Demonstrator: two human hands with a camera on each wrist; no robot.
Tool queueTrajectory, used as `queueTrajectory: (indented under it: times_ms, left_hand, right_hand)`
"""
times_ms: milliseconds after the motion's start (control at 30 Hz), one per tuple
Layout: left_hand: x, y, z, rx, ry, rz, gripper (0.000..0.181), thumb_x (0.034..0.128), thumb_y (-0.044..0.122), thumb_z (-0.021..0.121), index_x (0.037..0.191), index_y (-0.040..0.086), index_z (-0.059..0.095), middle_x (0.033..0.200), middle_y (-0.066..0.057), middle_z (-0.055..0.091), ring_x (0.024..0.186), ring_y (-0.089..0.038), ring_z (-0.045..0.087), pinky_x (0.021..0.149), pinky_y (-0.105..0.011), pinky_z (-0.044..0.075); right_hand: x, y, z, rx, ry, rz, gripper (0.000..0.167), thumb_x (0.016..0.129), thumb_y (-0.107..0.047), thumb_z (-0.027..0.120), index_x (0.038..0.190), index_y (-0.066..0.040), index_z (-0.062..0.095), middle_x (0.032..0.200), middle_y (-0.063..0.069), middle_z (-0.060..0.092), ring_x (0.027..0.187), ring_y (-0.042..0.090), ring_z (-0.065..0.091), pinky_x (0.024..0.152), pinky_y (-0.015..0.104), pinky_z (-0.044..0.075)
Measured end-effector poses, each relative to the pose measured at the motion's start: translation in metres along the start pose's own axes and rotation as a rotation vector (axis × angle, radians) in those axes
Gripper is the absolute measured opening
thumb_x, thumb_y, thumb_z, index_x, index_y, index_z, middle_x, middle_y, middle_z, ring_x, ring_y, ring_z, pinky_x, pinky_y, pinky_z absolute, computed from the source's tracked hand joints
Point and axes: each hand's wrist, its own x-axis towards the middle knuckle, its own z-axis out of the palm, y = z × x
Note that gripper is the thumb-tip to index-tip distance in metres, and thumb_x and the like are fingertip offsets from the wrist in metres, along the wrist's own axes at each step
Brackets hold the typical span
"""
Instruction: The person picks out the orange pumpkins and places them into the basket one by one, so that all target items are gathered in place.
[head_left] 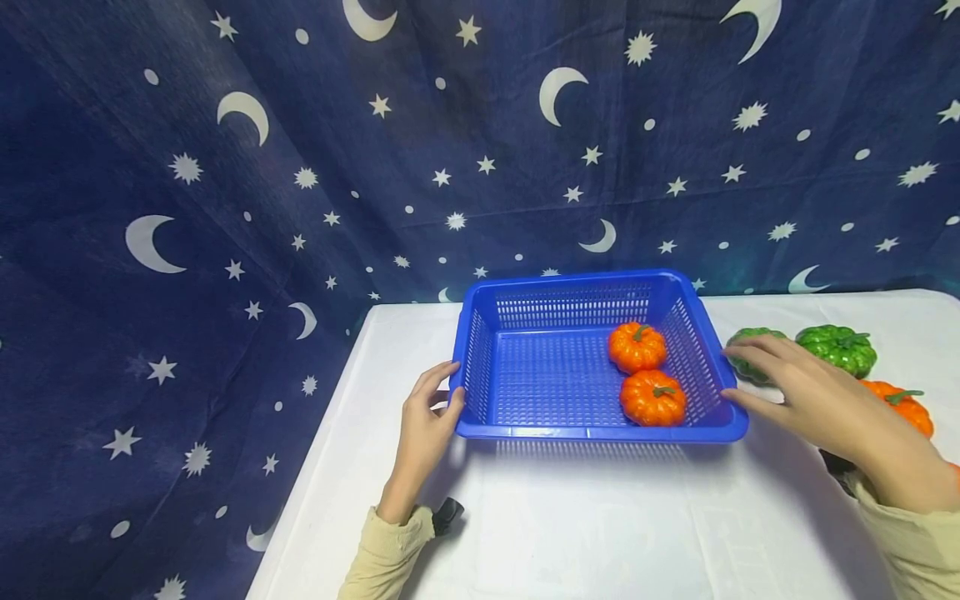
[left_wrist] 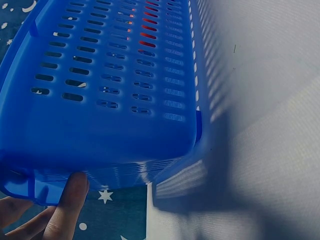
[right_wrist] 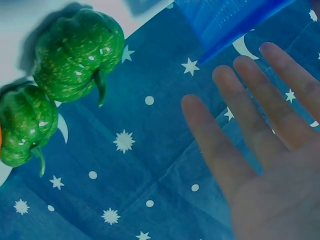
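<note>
The left hand point(head_left: 427, 429) is gripping the blue basket point(head_left: 592, 433) by its left edge, fingers bending round the rim, near the table point(head_left: 585, 525)'s far edge. The right hand point(head_left: 813, 400) is holding nothing, fingers spreading beside the right edge; contact is unclear. Two orange pumpkins point(head_left: 653, 398) are lying inside.
</note>
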Motion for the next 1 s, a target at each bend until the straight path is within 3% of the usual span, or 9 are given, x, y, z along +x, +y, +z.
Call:
queueTrajectory:
  times_ms: [100, 200, 433, 700, 900, 1000]
  left_hand:
    - [0.003, -0.012, 0.002, 0.013, 0.005, -0.013, 0.036, 0.0935, 0.002, 0.064, 0.13, 0.005, 0.064, 0.139, -0.012, 0.057, 0.094, -0.03, 0.069, 0.076, -0.032, 0.062]
    - [0.003, -0.012, 0.002, 0.012, 0.006, -0.01, 0.036, 0.0935, 0.002, 0.064, 0.13, 0.005, 0.064, 0.139, -0.012, 0.057, 0.094, -0.031, 0.069, 0.076, -0.032, 0.062]
    - [-0.003, 0.016, -0.004, -0.005, -0.009, 0.018, 0.034, 0.0927, -0.004, 0.061, 0.127, -0.006, 0.062, 0.136, -0.023, 0.056, 0.092, -0.037, 0.069, 0.075, -0.034, 0.062]
    - [0.002, -0.014, 0.001, -0.008, -0.002, 0.017, 0.036, 0.094, 0.003, 0.064, 0.13, 0.004, 0.064, 0.139, -0.014, 0.057, 0.093, -0.03, 0.07, 0.075, -0.03, 0.062]
    - [0.002, -0.019, 0.0, -0.014, -0.004, 0.036, 0.035, 0.0943, 0.007, 0.065, 0.129, 0.011, 0.065, 0.138, -0.008, 0.058, 0.092, -0.027, 0.07, 0.074, -0.025, 0.061]
    - [0.002, -0.019, 0.0, -0.012, -0.006, 0.039, 0.035, 0.0944, 0.007, 0.065, 0.129, 0.01, 0.065, 0.138, -0.008, 0.058, 0.092, -0.027, 0.07, 0.074, -0.025, 0.061]
  right_hand:
    - [-0.004, 0.001, 0.0, -0.013, 0.001, 0.023, 0.054, 0.088, -0.037, 0.074, 0.127, -0.002, 0.062, 0.129, 0.02, 0.056, 0.117, 0.042, 0.052, 0.086, 0.069, 0.046]
    - [-0.007, 0.002, 0.0, -0.022, 0.004, 0.036, 0.053, 0.087, -0.037, 0.076, 0.125, -0.002, 0.063, 0.128, 0.021, 0.057, 0.115, 0.042, 0.052, 0.087, 0.069, 0.045]
    - [-0.016, 0.007, -0.001, -0.024, 0.016, 0.04, 0.051, 0.085, -0.034, 0.078, 0.123, -0.003, 0.064, 0.125, 0.02, 0.059, 0.112, 0.042, 0.054, 0.084, 0.067, 0.046]
    - [-0.024, 0.014, 0.0, -0.049, 0.048, 0.045, 0.052, 0.08, -0.032, 0.082, 0.119, -0.004, 0.065, 0.121, 0.02, 0.06, 0.109, 0.042, 0.054, 0.081, 0.066, 0.047]
    - [-0.033, 0.022, 0.002, -0.075, 0.089, 0.02, 0.05, 0.079, -0.035, 0.082, 0.117, -0.006, 0.066, 0.119, 0.017, 0.061, 0.106, 0.04, 0.056, 0.078, 0.062, 0.048]
    - [-0.037, 0.025, 0.003, -0.115, 0.09, 0.029, 0.052, 0.078, -0.038, 0.082, 0.115, -0.005, 0.067, 0.117, 0.019, 0.062, 0.098, 0.037, 0.06, 0.07, 0.06, 0.051]
